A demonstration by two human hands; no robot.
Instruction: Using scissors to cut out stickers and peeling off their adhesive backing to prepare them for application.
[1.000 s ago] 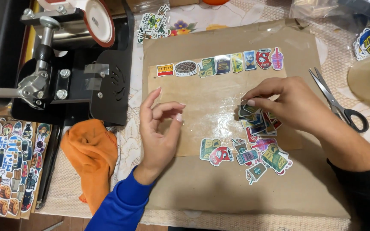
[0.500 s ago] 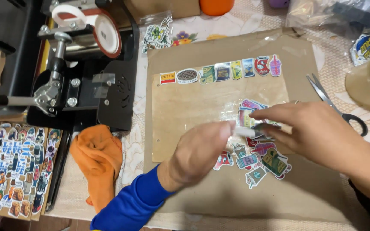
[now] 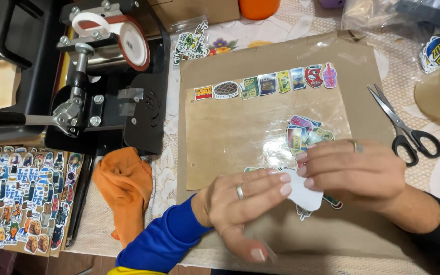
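Pinching a small white-backed sticker (image 3: 305, 192) between the fingertips of both the left hand (image 3: 243, 198) and right hand (image 3: 355, 173), above the brown cardboard sheet (image 3: 260, 127) (loose stickers beneath), the person should peel slowly from one corner, judging by the hold.

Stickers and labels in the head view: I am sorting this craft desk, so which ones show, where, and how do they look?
Sticker row: across the top of the cardboard sheet, small multicoloured shapes.
Sticker pile: above the right hand, overlapping colourful pieces.
White sticker backing: between the left hand and right hand, plain white.
Sticker board: far left, densely covered.
Bagged stickers: top centre, clear packet.
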